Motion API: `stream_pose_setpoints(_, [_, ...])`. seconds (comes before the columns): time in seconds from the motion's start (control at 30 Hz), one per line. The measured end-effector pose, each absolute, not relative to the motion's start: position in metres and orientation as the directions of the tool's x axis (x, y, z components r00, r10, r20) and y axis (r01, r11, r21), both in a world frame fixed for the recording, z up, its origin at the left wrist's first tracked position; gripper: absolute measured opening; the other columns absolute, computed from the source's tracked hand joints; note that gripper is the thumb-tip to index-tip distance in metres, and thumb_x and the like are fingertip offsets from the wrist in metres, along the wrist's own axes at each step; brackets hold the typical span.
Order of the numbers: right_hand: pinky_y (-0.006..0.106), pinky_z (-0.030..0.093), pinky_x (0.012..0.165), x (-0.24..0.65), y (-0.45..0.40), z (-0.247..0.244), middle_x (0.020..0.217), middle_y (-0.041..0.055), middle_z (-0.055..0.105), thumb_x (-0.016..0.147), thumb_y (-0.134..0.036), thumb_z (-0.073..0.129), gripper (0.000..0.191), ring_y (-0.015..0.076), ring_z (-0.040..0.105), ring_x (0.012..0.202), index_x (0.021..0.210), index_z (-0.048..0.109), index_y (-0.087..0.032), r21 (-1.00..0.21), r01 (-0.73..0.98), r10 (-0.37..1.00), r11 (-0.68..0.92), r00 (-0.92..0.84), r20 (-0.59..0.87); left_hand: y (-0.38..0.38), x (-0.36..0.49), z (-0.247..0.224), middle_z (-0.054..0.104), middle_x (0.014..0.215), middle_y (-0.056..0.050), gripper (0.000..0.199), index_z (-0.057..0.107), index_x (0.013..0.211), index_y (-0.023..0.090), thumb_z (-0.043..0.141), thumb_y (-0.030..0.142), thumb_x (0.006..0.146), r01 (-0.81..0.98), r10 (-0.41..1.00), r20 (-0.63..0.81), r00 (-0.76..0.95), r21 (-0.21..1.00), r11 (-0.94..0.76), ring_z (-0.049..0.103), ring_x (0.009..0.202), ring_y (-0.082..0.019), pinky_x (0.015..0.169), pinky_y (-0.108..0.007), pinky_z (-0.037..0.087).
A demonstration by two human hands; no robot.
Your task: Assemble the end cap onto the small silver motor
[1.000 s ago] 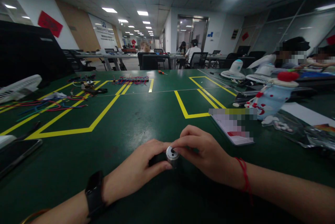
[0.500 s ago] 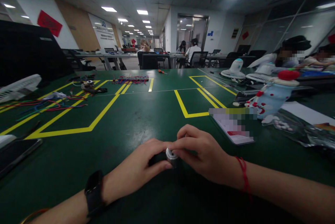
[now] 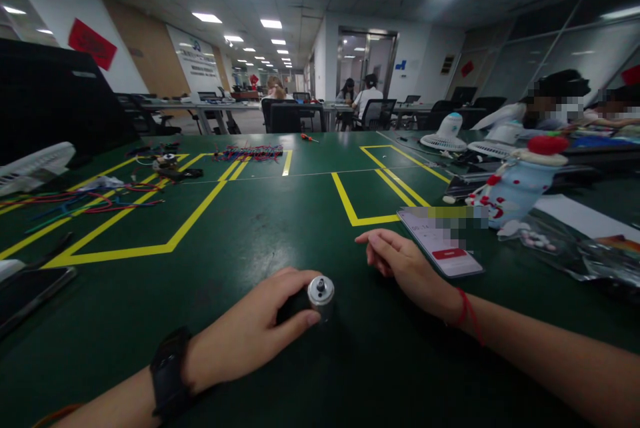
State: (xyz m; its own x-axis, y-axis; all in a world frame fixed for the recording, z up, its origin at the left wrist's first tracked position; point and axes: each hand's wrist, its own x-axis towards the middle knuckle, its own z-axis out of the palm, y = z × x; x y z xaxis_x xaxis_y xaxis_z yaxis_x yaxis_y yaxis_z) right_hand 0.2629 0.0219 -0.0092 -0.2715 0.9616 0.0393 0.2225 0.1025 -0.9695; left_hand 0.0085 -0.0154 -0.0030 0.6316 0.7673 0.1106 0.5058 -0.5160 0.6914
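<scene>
Left hand (image 3: 260,325) was part-closed round a metal cylinder (image 3: 321,300) at lower centre of frame, thumb and forefinger on its side, top and dark central stub (image 3: 321,285) uncovered. Right hand (image 3: 400,265), right of centre near the phone (image 3: 457,261), was loosely curled; whether it held anything small could not be told. Judged best practice: firm side grip, cylinder upright, thumb below the rim, stub unobstructed.
</scene>
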Motion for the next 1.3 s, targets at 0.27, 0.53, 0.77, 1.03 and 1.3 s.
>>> stream_pose_setpoints(0.27, [0.024,0.039,0.056,0.261,0.019,-0.006,0.076,0.0001,0.056,0.094,-0.035,0.042,0.027,0.0108,0.049,0.063,0.104,0.061,-0.018,-0.909,0.369,0.938,0.193,-0.341,0.061,-0.015,0.008,-0.006,0.057,0.121,-0.003,0.041,0.044,0.130,0.031,0.054,0.023,0.092,0.509,0.771,0.112,0.626,0.690,-0.514,0.053,0.106,-0.023,0.093,-0.038,0.041])
stream_pose_setpoints(0.53, [0.027,0.046,0.074,0.235,0.001,0.007,0.104,0.0042,0.054,0.084,-0.029,0.062,0.029,0.0142,0.053,0.085,0.112,0.061,-0.024,-0.718,0.358,0.774,0.597,-0.493,0.398,-0.016,0.012,-0.005,0.061,0.109,-0.003,0.033,0.048,0.126,0.030,0.052,0.026,0.094,0.509,0.764,0.129,0.633,0.674,-0.535,0.055,0.096,-0.023,0.084,-0.036,0.044])
stream_pose_setpoints(0.77, [0.025,0.044,0.070,0.235,0.001,0.012,0.096,0.0032,0.053,0.086,-0.029,0.060,0.012,0.0136,0.053,0.086,0.090,0.066,-0.020,-0.765,0.318,0.808,0.560,-0.413,0.419,-0.015,0.014,-0.004,0.060,0.108,-0.003,0.032,0.047,0.127,0.030,0.051,0.029,0.095,0.498,0.750,0.121,0.651,0.677,-0.541,0.054,0.097,-0.023,0.084,-0.035,0.043])
stream_pose_setpoints(1.03, [0.030,0.045,0.082,0.262,0.006,0.001,0.099,0.0039,0.055,0.084,-0.023,0.063,0.009,0.0153,0.054,0.091,0.090,0.068,-0.019,-0.693,0.451,0.749,0.562,-0.633,0.196,-0.015,0.010,-0.002,0.061,0.109,-0.003,0.033,0.048,0.127,0.031,0.052,0.029,0.094,0.503,0.760,0.122,0.638,0.681,-0.532,0.055,0.098,-0.023,0.085,-0.034,0.043])
stream_pose_setpoints(1.3, [0.030,0.045,0.084,0.264,0.009,-0.002,0.101,0.0037,0.055,0.085,-0.024,0.061,0.011,0.0146,0.055,0.094,0.092,0.069,-0.019,-0.690,0.468,0.744,0.552,-0.649,0.155,-0.013,0.009,-0.005,0.058,0.116,-0.001,0.037,0.044,0.130,0.034,0.052,0.027,0.095,0.504,0.758,0.119,0.642,0.679,-0.534,0.054,0.101,-0.021,0.088,-0.034,0.042])
